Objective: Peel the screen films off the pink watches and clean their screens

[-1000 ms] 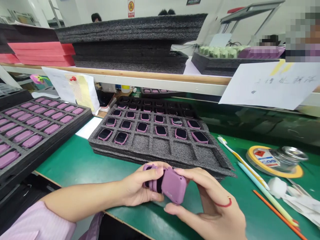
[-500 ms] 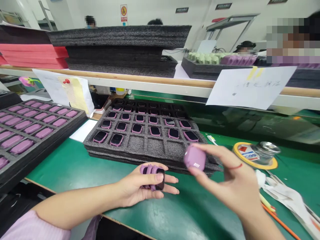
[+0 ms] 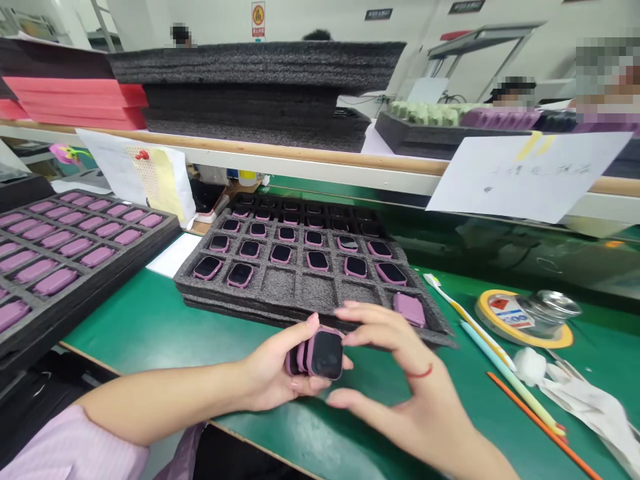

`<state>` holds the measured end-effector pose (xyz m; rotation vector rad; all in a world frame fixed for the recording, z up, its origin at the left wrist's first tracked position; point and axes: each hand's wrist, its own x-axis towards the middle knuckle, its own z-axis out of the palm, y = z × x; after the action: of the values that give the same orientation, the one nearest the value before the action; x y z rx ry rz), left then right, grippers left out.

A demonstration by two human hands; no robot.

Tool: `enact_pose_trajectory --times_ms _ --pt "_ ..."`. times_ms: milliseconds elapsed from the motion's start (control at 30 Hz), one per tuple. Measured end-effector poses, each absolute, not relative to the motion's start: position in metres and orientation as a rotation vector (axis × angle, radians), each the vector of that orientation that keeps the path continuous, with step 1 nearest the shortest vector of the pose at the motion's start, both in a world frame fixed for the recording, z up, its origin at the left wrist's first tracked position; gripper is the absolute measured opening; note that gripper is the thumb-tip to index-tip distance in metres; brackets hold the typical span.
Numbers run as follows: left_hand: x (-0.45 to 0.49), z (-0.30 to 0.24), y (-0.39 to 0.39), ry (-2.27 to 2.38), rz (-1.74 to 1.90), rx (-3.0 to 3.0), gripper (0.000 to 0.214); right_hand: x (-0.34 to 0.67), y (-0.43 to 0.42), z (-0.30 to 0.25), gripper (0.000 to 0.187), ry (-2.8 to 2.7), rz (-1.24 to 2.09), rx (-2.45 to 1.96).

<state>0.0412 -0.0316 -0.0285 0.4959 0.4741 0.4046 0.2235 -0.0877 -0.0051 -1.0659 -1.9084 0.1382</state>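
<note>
At lower centre, the left hand pinches stacked purple watch cases, the right hand curves open beside them, fingers spread, and the mid-frame foam tray's front row has 3 pockets filled, 3 left.

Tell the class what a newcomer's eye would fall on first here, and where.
Probably the stack of purple, dark-faced cases in the left hand, low at the centre, with the right hand curved beside it. Just behind, the grey foam tray draws the eye, with one piece lying purple side up at its front right. The bright red sheets on the shelf at upper left also stand out.
</note>
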Motion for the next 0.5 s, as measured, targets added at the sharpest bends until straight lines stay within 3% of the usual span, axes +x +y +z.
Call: enact_pose_trajectory --times_ms 167,333,500 --pt "0.043 -0.028 -0.032 0.458 0.413 0.513 0.057 0.203 -0.090 -0.009 0.007 -1.936 0.183 -1.038" --pt "0.043 -0.027 -0.032 0.358 0.382 0.523 0.050 0.205 -0.089 -0.009 0.012 -1.716 0.214 -1.041" --pt "0.040 -0.028 -0.032 0.363 0.369 0.514 0.052 0.213 -0.089 -0.012 0.017 -1.085 0.405 -1.061"
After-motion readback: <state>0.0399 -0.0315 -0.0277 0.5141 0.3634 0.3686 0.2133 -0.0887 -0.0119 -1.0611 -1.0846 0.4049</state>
